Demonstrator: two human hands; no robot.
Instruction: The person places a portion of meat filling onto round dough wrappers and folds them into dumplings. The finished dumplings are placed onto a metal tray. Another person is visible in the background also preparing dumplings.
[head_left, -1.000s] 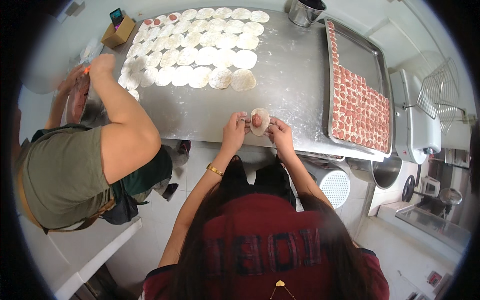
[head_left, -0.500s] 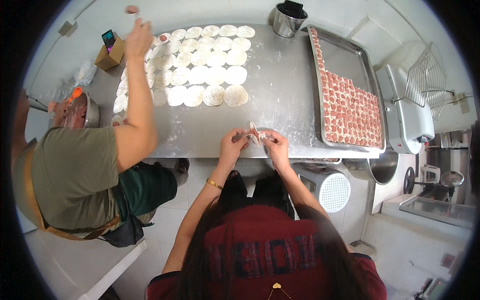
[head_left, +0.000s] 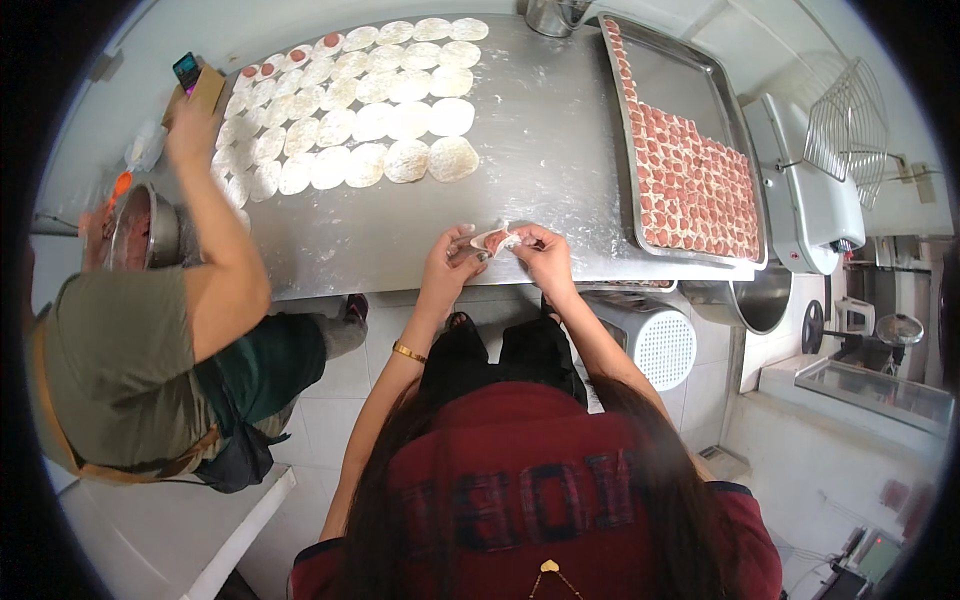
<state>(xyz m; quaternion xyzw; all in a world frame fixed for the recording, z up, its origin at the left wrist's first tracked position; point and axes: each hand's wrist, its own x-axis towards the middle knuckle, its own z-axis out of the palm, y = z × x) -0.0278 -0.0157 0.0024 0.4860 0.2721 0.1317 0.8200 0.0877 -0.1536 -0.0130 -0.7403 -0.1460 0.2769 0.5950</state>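
A round dough wrapper with pink meat filling (head_left: 494,241) is held between both my hands, just above the table's near edge. My left hand (head_left: 450,262) pinches its left side with thumb and fingers. On the other side, my right hand (head_left: 543,258) grips the wrapper's gathered right edge. The meat shows between the wrapper's raised sides. Farther off to the left, rows of flat, floured wrappers (head_left: 406,160) lie on the table; several in the back row carry meat dabs (head_left: 331,40).
On the metal table (head_left: 545,130), a tray (head_left: 637,205) holds open-topped meat dumplings (head_left: 695,190). At left, a co-worker's blurred hand (head_left: 192,132) is near a cardboard box (head_left: 208,90) and a metal bowl of meat (head_left: 133,235). A white machine (head_left: 800,200) stands right of the tray.
The wrapper has turned in my fingers, so its meat shows more. The co-worker's arm has drawn back from the far wrappers toward the bowl. My view has shifted slightly.
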